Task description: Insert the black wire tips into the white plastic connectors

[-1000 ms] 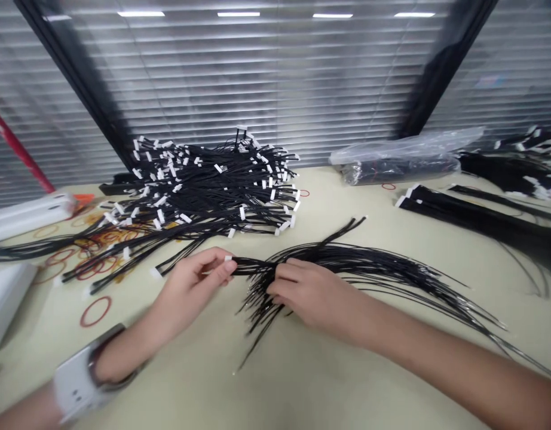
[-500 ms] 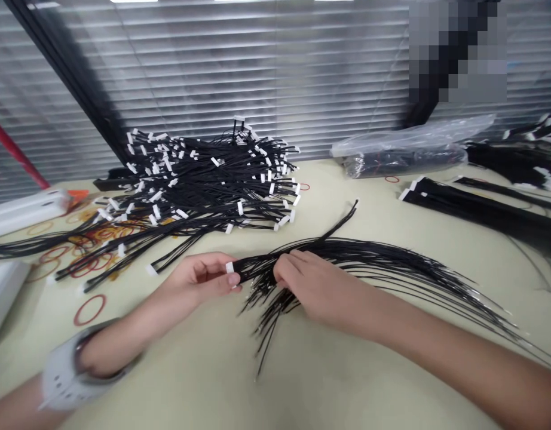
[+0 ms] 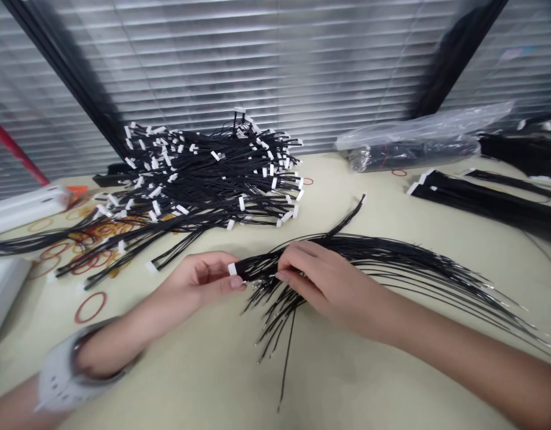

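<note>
A white connector with black wires running out of it sits between the thumb and fingers of my left hand. My right hand is closed, thumb against fingers, on black wires just right of that connector; which wires it pinches I cannot tell. A loose bundle of black wires with shiny metal tips fans out to the right beneath my right hand. Other loose wire ends spread downward below the hand, and one long wire hangs lower than the others.
Behind my hands lies a large pile of black cables with white connectors. Rubber bands are scattered at the left. A clear plastic bag and more black cable bundles lie at the back right. Window blinds stand behind the table.
My right thumb now shows at the wires near the connector. One long loose wire has swung further down and right. My left hand keeps hold of the connector; the view has shifted slightly.
</note>
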`<move>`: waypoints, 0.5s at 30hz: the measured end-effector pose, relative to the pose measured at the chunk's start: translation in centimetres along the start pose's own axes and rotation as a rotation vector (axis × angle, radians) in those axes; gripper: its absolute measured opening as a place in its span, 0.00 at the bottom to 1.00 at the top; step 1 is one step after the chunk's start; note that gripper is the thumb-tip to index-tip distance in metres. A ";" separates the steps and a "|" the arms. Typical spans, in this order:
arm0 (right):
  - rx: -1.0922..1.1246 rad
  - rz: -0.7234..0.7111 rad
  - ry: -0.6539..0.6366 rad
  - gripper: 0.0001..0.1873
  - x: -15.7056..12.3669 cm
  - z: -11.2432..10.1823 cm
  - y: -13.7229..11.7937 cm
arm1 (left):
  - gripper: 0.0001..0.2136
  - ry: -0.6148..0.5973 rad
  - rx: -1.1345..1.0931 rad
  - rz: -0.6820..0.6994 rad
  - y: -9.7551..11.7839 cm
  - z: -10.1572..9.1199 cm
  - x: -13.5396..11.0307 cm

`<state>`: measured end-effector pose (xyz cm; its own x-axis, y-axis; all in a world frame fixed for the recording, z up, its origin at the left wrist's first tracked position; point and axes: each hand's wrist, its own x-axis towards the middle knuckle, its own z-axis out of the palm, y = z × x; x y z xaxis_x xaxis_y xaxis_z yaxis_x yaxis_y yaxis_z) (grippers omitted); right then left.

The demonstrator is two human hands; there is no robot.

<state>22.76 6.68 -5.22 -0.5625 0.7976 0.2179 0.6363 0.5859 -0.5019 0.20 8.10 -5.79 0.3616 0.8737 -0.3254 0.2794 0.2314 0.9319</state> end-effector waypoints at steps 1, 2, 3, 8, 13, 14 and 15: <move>-0.018 -0.014 0.018 0.10 0.0 0.1 0.0 | 0.08 -0.004 0.001 0.012 0.0 0.0 0.0; -0.043 -0.041 0.037 0.10 0.0 0.2 0.1 | 0.08 -0.005 0.004 0.024 0.0 0.1 -0.1; -0.074 -0.077 0.062 0.10 0.0 0.4 0.1 | 0.07 -0.003 0.011 0.034 0.0 0.1 -0.1; -0.200 -0.215 0.108 0.12 -0.1 1.5 0.1 | 0.07 0.059 0.101 0.104 0.0 0.6 -0.2; -0.140 -0.096 0.139 0.11 -0.3 2.0 -0.4 | 0.06 0.048 0.155 0.102 0.2 0.9 -0.2; -0.122 -0.066 0.132 0.11 -0.3 2.0 -0.4 | 0.05 0.035 0.137 0.091 0.3 0.9 -0.2; -0.109 -0.043 0.119 0.11 -0.3 2.0 -0.4 | 0.04 0.020 0.111 0.079 0.4 1.0 -0.2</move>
<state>21.64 5.97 -6.73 -0.5284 0.7788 0.3380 0.6699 0.6271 -0.3976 1.12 7.64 -5.48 0.3692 0.8958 -0.2474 0.3479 0.1136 0.9306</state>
